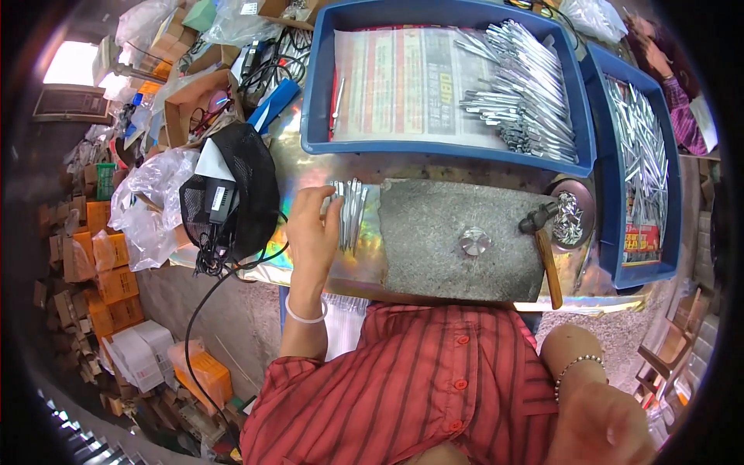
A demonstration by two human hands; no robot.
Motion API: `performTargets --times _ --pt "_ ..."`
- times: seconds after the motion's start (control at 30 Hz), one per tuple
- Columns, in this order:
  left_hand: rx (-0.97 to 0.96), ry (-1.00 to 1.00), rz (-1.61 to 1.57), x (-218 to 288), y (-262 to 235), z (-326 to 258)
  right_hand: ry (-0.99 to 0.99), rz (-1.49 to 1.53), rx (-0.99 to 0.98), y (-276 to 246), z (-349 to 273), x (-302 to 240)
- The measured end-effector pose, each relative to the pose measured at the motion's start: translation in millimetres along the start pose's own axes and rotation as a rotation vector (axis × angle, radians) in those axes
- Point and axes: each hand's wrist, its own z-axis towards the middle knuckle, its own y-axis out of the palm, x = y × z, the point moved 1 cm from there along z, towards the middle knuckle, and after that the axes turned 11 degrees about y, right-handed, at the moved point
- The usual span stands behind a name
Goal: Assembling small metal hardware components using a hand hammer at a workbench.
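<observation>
My left hand (312,221) is beside a small bundle of slim silver metal rods (355,213) on the shiny tabletop. Its thumb and fingers are curved and slightly apart at the bundle's left edge, with nothing visibly lifted. To the right lies a grey stone slab (434,263) with a small round metal disc (474,241) on it. A hammer (548,267) with a wooden handle rests across the slab's right edge, its head near a round dish of small metal pieces (570,218). My right hand (608,426) is low at the right, away from the table, its fingers smeared by motion.
A blue tray (310,116) lined with newspaper holds many rods at its right side. Another blue tray (673,225) of rods stands farther right, near another person's arm (682,108). A black mesh bag (252,178), cables and a cardboard box (190,105) crowd the left.
</observation>
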Motion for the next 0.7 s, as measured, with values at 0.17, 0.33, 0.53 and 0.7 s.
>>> performTargets --times 0.17,0.33,0.53,0.7 --pt "-0.086 0.290 0.011 10 17 32 0.781 -0.147 -0.164 -13 -27 -25" --pt "-0.230 0.351 0.037 1 18 33 0.549 -0.398 -0.127 -45 -72 17" --pt "-0.234 0.372 0.076 15 3 27 0.976 -0.775 -0.194 -64 -104 15" --pt "-0.198 0.337 -0.134 74 -32 61 1.122 -1.064 -0.233 -70 -111 33"
